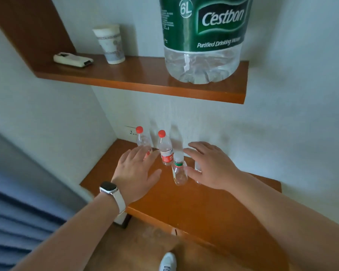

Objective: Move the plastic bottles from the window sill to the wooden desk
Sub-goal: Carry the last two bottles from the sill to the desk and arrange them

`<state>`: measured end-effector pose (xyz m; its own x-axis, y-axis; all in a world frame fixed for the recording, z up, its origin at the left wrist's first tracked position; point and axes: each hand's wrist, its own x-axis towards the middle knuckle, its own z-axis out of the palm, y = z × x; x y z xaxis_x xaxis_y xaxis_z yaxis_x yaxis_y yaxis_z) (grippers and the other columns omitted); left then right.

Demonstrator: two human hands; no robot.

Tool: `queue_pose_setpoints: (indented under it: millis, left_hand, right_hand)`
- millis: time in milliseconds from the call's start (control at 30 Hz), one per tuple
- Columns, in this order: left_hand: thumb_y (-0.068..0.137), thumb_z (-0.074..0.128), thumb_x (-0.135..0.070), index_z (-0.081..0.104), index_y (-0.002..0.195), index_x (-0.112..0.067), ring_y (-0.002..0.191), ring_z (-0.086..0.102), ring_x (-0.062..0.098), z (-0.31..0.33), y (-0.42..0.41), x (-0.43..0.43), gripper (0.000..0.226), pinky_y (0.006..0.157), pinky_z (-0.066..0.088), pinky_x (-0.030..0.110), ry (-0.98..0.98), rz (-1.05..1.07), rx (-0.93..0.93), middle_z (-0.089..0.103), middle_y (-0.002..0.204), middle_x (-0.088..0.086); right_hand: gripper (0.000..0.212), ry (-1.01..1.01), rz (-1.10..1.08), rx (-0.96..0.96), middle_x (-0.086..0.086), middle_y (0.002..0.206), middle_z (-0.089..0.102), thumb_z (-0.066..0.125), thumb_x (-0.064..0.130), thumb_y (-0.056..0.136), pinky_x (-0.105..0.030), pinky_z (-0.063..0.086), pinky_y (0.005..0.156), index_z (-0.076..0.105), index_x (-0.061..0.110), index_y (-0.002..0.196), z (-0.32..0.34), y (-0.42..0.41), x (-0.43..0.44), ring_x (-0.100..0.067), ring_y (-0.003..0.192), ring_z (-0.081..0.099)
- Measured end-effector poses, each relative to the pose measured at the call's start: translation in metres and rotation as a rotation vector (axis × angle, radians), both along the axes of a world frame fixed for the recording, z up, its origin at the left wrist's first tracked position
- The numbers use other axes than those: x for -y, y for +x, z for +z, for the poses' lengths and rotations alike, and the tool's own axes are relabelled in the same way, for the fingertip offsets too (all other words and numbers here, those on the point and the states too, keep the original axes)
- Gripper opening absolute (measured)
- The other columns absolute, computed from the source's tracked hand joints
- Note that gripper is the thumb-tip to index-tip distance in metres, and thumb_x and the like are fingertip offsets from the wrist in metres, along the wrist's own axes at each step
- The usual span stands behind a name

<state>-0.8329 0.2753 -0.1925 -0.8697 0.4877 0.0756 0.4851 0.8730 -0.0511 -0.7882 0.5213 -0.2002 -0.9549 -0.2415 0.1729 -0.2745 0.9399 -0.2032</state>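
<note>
Both hands, the left hand (136,172) and right hand (211,165), are hovering spread and empty, flanking bottles (179,171) standing upright on the desk (213,202).

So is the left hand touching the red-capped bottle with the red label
Apart. The head view shows bare desk between the left hand and the red-capped bottle with the red label; the fingertips stop short of it.

Glossy wooden desk (194,204), clear plastic bottles (179,171)
</note>
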Motion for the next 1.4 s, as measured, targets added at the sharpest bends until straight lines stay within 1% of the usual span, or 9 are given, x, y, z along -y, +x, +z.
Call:
queue_pose_setpoints:
  millis: [67, 167, 333, 500, 600, 867, 1067, 1267, 1400]
  left_hand:
    - [0.098, 0.028, -0.061, 0.021, 0.152, -0.04, 0.151, 0.017, 0.02, 0.007, 0.019, 0.007, 0.058, 0.122, 0.011, 0.046, -0.007, 0.089, 0.0, 0.022, 0.163, -0.008]
    - [0.099, 0.026, -0.06, 0.021, 0.154, -0.038, 0.151, 0.015, 0.019, 0.017, 0.047, 0.023, 0.059, 0.123, 0.015, 0.047, -0.028, 0.181, -0.008, 0.02, 0.164, -0.008]
    - [0.092, 0.014, -0.062, 0.037, 0.15, -0.031, 0.146, 0.031, 0.024, 0.029, 0.086, 0.063, 0.07, 0.118, 0.027, 0.049, -0.018, 0.277, -0.029, 0.037, 0.158, -0.001]
    - [0.094, 0.029, -0.055, 0.054, 0.139, -0.023, 0.133, 0.05, 0.029, 0.039, 0.118, 0.093, 0.06, 0.107, 0.041, 0.053, -0.005, 0.339, -0.096, 0.056, 0.142, 0.005]
    - [0.095, 0.033, -0.053, 0.057, 0.136, -0.024, 0.131, 0.052, 0.029, 0.042, 0.134, 0.114, 0.055, 0.106, 0.041, 0.053, 0.0, 0.363, -0.134, 0.058, 0.139, 0.004]
    - [0.094, 0.042, -0.048, 0.061, 0.131, -0.019, 0.126, 0.056, 0.033, 0.049, 0.184, 0.189, 0.051, 0.103, 0.044, 0.054, 0.072, 0.373, -0.258, 0.062, 0.133, 0.008]
    - [0.094, 0.045, -0.046, 0.062, 0.129, -0.017, 0.126, 0.055, 0.033, 0.045, 0.248, 0.281, 0.048, 0.103, 0.043, 0.052, 0.107, 0.446, -0.314, 0.062, 0.132, 0.009]
    - [0.094, 0.044, -0.049, 0.062, 0.131, -0.019, 0.129, 0.052, 0.032, 0.037, 0.338, 0.382, 0.05, 0.107, 0.037, 0.05, 0.125, 0.636, -0.342, 0.06, 0.136, 0.007]
    - [0.093, 0.044, -0.049, 0.062, 0.129, -0.02, 0.128, 0.053, 0.032, 0.031, 0.4, 0.441, 0.05, 0.105, 0.037, 0.049, 0.112, 0.766, -0.372, 0.061, 0.135, 0.008]
  right_hand:
    - [0.053, -0.005, 0.058, -0.016, 0.003, 0.148, 0.044, 0.04, 0.055, 0.096, -0.044, 0.036, 0.107, 0.047, 0.026, 0.14, 0.0, 0.001, 0.009, -0.021, 0.135, 0.039]
    - [0.063, -0.016, 0.148, -0.012, 0.003, 0.147, 0.044, 0.027, 0.062, 0.091, -0.046, 0.037, 0.109, 0.047, 0.026, 0.14, 0.003, 0.0, 0.028, -0.021, 0.135, 0.039]
    - [0.057, -0.047, 0.29, -0.058, 0.006, 0.147, 0.044, 0.032, 0.059, 0.095, -0.042, 0.037, 0.11, 0.045, 0.028, 0.141, 0.009, 0.003, 0.068, -0.018, 0.136, 0.039]
    - [0.052, -0.045, 0.41, -0.125, 0.002, 0.143, 0.047, 0.04, 0.052, 0.097, -0.04, 0.038, 0.106, 0.049, 0.023, 0.138, 0.019, 0.012, 0.105, -0.02, 0.133, 0.043]
    - [0.052, -0.055, 0.467, -0.151, 0.0, 0.142, 0.05, 0.04, 0.052, 0.096, -0.043, 0.041, 0.105, 0.051, 0.021, 0.137, 0.028, 0.017, 0.126, -0.021, 0.132, 0.044]
    - [0.051, -0.044, 0.58, -0.216, -0.002, 0.139, 0.053, 0.041, 0.05, 0.097, -0.041, 0.043, 0.102, 0.053, 0.019, 0.136, 0.046, 0.047, 0.198, -0.022, 0.129, 0.047]
    - [0.052, -0.039, 0.663, -0.253, -0.008, 0.135, 0.055, 0.044, 0.046, 0.096, -0.045, 0.047, 0.096, 0.055, 0.013, 0.135, 0.052, 0.088, 0.293, -0.026, 0.123, 0.05]
    - [0.05, -0.075, 0.832, -0.338, -0.012, 0.129, 0.059, 0.05, 0.042, 0.093, -0.042, 0.047, 0.093, 0.061, 0.008, 0.128, 0.053, 0.142, 0.411, -0.029, 0.116, 0.054]
    - [0.05, -0.113, 0.941, -0.321, -0.013, 0.126, 0.061, 0.051, 0.043, 0.091, -0.044, 0.049, 0.089, 0.063, 0.008, 0.125, 0.043, 0.182, 0.489, -0.031, 0.114, 0.056]
